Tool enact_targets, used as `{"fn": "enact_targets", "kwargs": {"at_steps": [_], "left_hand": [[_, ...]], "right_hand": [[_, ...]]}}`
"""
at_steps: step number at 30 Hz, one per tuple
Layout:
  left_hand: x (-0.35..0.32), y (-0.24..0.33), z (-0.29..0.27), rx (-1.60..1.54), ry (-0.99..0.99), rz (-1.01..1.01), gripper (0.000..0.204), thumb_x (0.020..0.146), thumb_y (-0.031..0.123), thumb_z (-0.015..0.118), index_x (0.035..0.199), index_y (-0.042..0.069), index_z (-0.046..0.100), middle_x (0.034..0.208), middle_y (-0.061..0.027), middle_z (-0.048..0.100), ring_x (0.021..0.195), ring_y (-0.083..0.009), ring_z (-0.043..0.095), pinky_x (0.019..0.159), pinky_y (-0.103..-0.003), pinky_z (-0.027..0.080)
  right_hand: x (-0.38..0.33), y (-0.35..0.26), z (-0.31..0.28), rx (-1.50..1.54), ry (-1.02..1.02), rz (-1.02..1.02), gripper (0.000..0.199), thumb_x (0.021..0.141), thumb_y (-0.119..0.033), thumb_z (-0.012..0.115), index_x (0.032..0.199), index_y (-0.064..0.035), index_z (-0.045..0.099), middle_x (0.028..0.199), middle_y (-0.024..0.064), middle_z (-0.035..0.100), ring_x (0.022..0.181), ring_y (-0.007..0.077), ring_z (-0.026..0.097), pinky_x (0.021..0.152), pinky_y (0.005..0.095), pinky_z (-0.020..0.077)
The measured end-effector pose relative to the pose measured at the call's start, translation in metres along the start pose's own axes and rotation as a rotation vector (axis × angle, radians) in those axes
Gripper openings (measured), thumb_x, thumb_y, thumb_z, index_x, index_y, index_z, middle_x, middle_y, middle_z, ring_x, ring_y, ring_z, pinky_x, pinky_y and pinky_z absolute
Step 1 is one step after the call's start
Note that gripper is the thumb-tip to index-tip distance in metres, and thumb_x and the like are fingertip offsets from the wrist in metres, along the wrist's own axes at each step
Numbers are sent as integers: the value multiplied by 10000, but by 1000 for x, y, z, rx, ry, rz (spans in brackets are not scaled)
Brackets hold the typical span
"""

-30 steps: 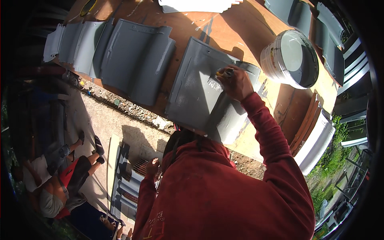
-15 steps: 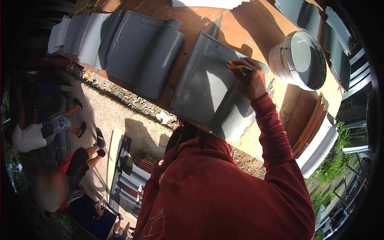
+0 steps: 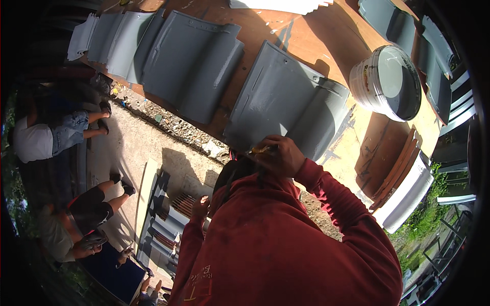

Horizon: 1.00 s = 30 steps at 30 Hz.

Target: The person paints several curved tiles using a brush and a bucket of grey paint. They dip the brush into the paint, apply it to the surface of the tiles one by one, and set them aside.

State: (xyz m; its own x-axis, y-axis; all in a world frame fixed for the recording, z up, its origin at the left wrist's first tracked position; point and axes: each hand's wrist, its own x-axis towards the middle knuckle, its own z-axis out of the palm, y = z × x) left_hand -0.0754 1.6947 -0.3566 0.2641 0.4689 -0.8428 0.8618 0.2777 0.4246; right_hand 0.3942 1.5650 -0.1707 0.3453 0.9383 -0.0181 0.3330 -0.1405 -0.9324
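Observation:
My right hand is closed around a paintbrush with a yellowish handle, at the near edge of a grey roof tile. The brush's bristles are mostly hidden. Wet-looking grey paint shines on the tile, which lies on a brown wooden table. My left hand hangs low by my side, away from the table, its fingers loosely bent and apart with nothing visible in them. To the right of the tile stands a white bucket of grey paint.
More grey tiles lie left of my tile, the closest one beside it. Brown tiles and a pale tile sit at right. Stacked tiles rest on the ground. Two people are at far left.
My right hand has moved with the paintbrush from the tile's upper right down to its near edge. My left hand shows more fully. The person nearer the stacked tiles has shifted.

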Motion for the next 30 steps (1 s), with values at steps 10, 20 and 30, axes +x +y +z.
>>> {"fn": "enact_targets", "kwargs": {"at_steps": [10, 20, 30], "left_hand": [[-23, 21, 2, 249, 14, 114, 351, 957, 201, 634, 1254, 15, 627, 1166, -137, 712, 1083, -218, 682, 925, -347, 537], [-15, -43, 9, 89, 87, 86, 382, 929, 211, 650, 1251, 7, 626, 1174, -140, 707, 1104, -218, 670, 932, -344, 533], [-24, -43, 34, 34, 145, 72, 398, 930, 278, 651, 1261, 56, 646, 1162, -159, 716, 1102, -269, 686, 932, -375, 538]], "right_hand": [[72, 50, -111, -610, 780, -188, 175, 832, -80, 754, 1001, -57, 713, 925, 138, 705, 878, 340, 679, 781, 407, 551], [-15, -10, 19, -162, 117, -69, 257, 800, -44, 776, 1049, -41, 713, 952, 146, 693, 888, 329, 679, 762, 412, 556], [56, 0, -93, -602, 550, -196, 212, 812, -43, 742, 1019, -64, 704, 931, 118, 666, 888, 337, 640, 771, 421, 522]]}}
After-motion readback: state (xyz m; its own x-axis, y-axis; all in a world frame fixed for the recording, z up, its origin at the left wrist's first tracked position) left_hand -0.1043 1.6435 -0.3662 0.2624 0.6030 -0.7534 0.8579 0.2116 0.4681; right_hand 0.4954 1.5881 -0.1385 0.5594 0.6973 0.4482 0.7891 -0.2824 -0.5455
